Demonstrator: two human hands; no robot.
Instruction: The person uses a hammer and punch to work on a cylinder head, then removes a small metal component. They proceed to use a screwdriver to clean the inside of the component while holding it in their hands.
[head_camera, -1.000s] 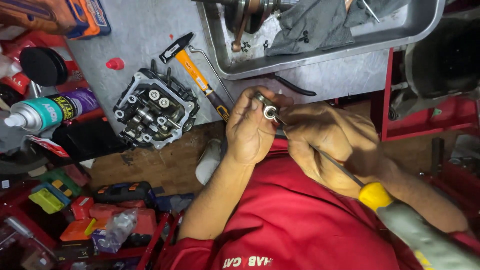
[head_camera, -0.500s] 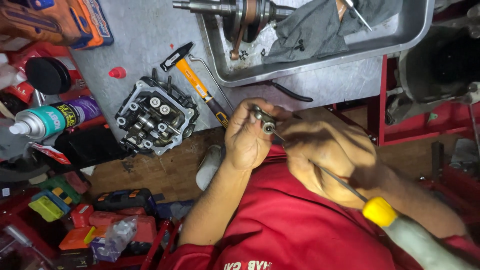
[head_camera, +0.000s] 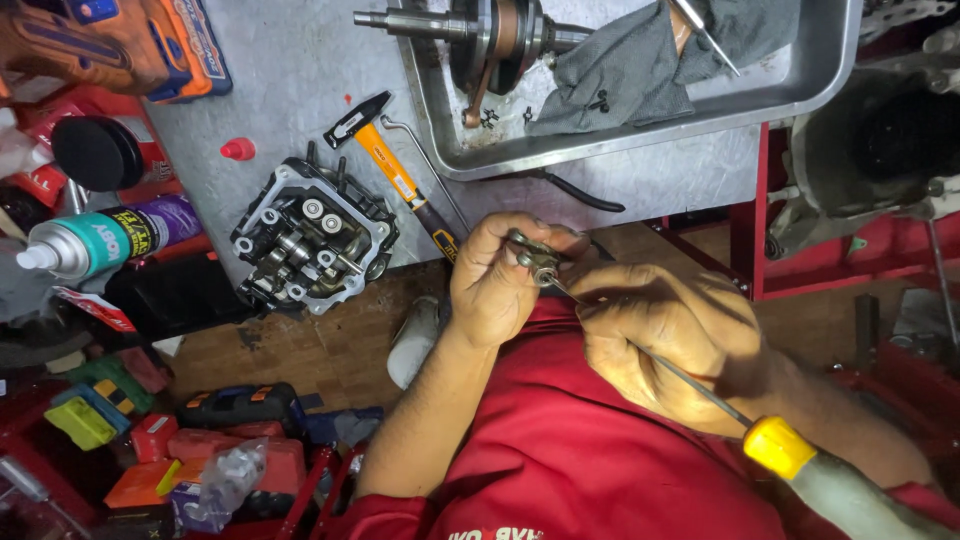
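Large grey metal tray sits far on the grey benchtop, holding a steel crankshaft and grey rag. Left of it, a silver engine cylinder head and an orange-handled hammer. Near centre, left hand fingers pinch a small silver metal part. Right hand grips the thin shaft of a long yellow-collared screwdriver, tip touching the part.

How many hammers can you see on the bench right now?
1. The orange-handled hammer lies on the grey bench, between the cylinder head and the metal tray. Others may be hidden off-frame.
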